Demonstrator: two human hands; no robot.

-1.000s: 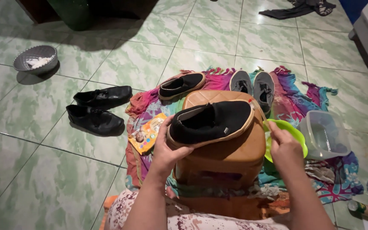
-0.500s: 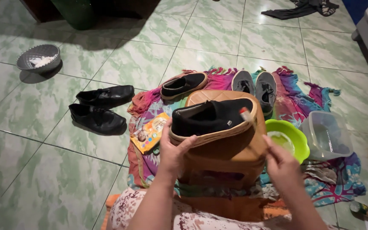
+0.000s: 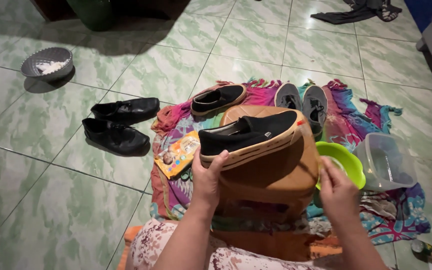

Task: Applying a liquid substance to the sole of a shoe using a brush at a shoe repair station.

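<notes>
Your left hand (image 3: 207, 181) grips the heel of a black canvas slip-on shoe (image 3: 248, 136) with a tan ribbed sole, lying on a rounded brown stool (image 3: 271, 170), while your right hand (image 3: 338, 192) pinches something too small to make out. To the right sit a glossy green plastic bowl (image 3: 343, 160) and a cloudy clear tub (image 3: 386, 162), contents unclear. At far left, a metal bowl (image 3: 46, 62) holds something white.

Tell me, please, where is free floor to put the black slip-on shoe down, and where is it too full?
Free: the tiles between the metal bowl and the black leather shoes, and the tiles beyond the grey sneakers. Crowded: the colourful cloth, with the brown stool, green bowl, clear tub and snack packet. The left hand holds the slip-on shoe.
</notes>
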